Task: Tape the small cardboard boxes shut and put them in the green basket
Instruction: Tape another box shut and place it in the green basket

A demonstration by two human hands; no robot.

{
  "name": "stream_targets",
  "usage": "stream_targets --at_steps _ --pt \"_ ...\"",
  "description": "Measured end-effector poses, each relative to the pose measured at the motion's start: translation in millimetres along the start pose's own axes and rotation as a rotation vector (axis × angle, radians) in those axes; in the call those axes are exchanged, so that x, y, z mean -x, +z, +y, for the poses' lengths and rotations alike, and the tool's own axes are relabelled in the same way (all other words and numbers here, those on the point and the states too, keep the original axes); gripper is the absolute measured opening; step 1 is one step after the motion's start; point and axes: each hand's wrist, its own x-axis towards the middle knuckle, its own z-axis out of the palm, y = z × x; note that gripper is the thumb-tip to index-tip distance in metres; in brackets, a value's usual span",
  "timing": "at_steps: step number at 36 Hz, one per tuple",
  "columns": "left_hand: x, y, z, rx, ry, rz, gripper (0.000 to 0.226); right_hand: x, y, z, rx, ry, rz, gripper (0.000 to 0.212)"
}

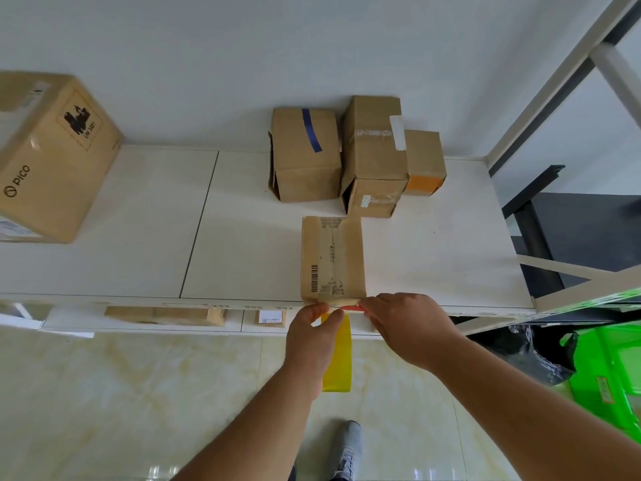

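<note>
A small cardboard box (pixel 333 260) lies at the front edge of the white shelf (pixel 242 237), its taped seam running toward me. My left hand (pixel 312 336) pinches a yellow tape roll (pixel 337 355) that hangs below the shelf edge. My right hand (pixel 406 324) presses at the box's near edge, fingers on a red piece (pixel 353 308), apparently the tape cutter. Three more small boxes (pixel 305 154) (pixel 374 157) (pixel 425 163) stand against the wall behind. The green basket (pixel 610 369) sits low at the right.
A large PICO carton (pixel 52 157) stands at the left of the shelf. Flat boxes (pixel 166 315) lie on a lower shelf. A black bag (pixel 530 355) is beside the basket, a metal rack frame (pixel 555 98) at the right. My shoe (pixel 347 449) is on the tiled floor.
</note>
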Motion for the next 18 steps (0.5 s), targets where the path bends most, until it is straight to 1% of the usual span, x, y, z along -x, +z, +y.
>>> stream_targets --at_steps 5,9,11,13,15,18 --pt "-2 -1 -2 0.022 0.004 -0.013 0.021 -3 -6 -3 -0.029 0.016 -0.042 0.036" --pt "-2 0 -2 0.025 0.030 -0.012 0.019 -3 -13 -8 -0.151 -0.033 -0.035 0.040" --pt "-2 -1 -2 0.023 0.038 -0.013 0.020 -6 -13 -8 -0.174 -0.057 -0.007 0.046" --pt "-2 -2 -2 0.008 0.058 -0.007 0.017 -12 -12 -6 -0.151 -0.033 -0.021 0.052" --pt "-4 -3 -4 -0.008 0.081 -0.008 0.015 -21 -11 -5 -0.130 -0.003 -0.035 0.052" --pt "-6 -4 -2 -0.020 0.094 -0.018 0.014 -32 -12 -5 -0.128 0.055 -0.043 0.045"
